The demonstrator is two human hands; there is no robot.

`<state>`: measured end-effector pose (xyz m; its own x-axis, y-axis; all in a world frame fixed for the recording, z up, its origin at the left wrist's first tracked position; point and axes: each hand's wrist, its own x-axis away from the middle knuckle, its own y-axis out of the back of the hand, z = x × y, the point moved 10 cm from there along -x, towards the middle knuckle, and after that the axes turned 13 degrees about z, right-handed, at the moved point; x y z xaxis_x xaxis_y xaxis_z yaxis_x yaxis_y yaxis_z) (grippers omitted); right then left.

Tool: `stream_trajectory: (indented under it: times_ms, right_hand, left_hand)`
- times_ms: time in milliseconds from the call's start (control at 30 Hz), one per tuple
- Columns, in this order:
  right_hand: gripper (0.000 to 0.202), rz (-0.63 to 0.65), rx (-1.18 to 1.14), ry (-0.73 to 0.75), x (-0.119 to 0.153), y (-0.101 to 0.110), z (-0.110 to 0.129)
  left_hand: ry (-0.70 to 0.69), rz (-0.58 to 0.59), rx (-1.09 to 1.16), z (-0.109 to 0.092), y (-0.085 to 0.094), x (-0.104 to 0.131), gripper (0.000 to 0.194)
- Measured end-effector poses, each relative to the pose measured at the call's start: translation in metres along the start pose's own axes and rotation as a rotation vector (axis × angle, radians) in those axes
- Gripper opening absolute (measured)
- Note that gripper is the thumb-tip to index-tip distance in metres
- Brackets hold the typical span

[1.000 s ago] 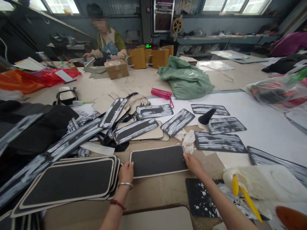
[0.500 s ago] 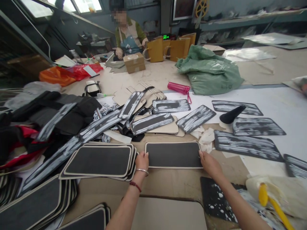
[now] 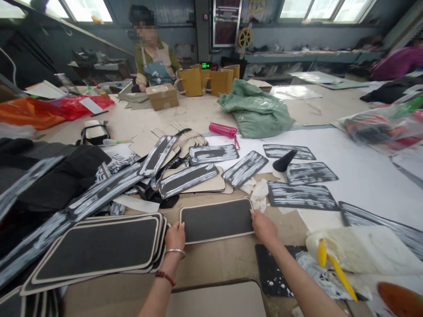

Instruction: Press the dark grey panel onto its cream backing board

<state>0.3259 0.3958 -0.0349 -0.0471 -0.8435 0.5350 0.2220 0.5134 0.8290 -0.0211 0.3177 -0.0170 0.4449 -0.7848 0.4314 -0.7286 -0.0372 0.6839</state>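
A black rectangular panel with a beige border (image 3: 216, 221) is held between my two hands, tilted slightly up at its right end. My left hand (image 3: 175, 237) grips its left edge, thumb on top, and wears a silver bangle with a red bead bracelet. At the opposite end, my right hand (image 3: 263, 226) pinches the right edge. Just left of my left hand lies a stack of similar bordered panels (image 3: 99, 246). A plain beige board (image 3: 218, 301) lies nearer to me, below the held panel.
Black pieces streaked with white (image 3: 302, 195) are spread across the table. A white container (image 3: 366, 246) with a yellow-handled tool (image 3: 337, 264) stands at right. Further back are a pink bottle (image 3: 223, 130), a green sack (image 3: 257, 112), a cardboard box (image 3: 161, 97) and a seated person (image 3: 155, 64).
The view has swung right, bringing another person at the far right into sight. Both hands keep hold of the panel, which now slants up toward its right end.
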Motion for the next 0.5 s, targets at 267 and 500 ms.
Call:
stream_trajectory:
  times_ms: [267,500]
  right_hand:
    - [0.047,0.017,0.015,-0.019,0.0009,-0.0009,-0.0007]
    - [0.048,0.069,0.03,-0.019,-0.0023,-0.0048,-0.0022]
  left_hand:
    - [0.015,-0.008,-0.088,-0.001,-0.0004,-0.0015,0.036]
    - [0.05,0.007,-0.174,0.0006,-0.001,-0.0027,0.034]
